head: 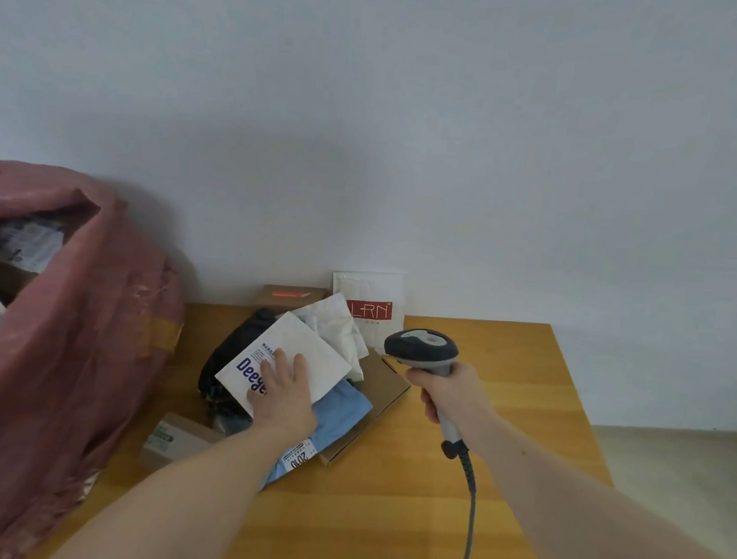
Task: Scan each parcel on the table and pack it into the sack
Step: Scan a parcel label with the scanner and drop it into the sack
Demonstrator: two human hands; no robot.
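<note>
Lying flat atop the heap of parcels near the middle of the wooden table (404,524), the white mailer (303,362) with blue lettering sits turned like a diamond — its long axis runs from the near left to the far right, one corner toward the wall. The left hand (282,394) rests palm-down on its near edge, fingers straight and loosely spread, pressing on the printed side rather than curling round it. Under the mailer lie a black bag (224,356) on the left, a light blue parcel (343,409) with a printed label at its near end, and a flat brown carton (387,386) whose long side slants toward the near left. Crumpled white bags (341,325) sit just behind, with a white packet bearing a red logo (369,306) leaning upright against the wall and a brown box (290,295) beside it. A small cardboard box (178,438) lies at the near left, close to the sack. The right hand (445,395) grips the handle of the barcode scanner (423,349) — fingers wrapped tightly, head tilted toward the pile, its cable (470,508) trailing toward the viewer. The pink sack (66,343) stands at the left, touching the table's edge, mouth gaping, with labelled parcels inside.
</note>
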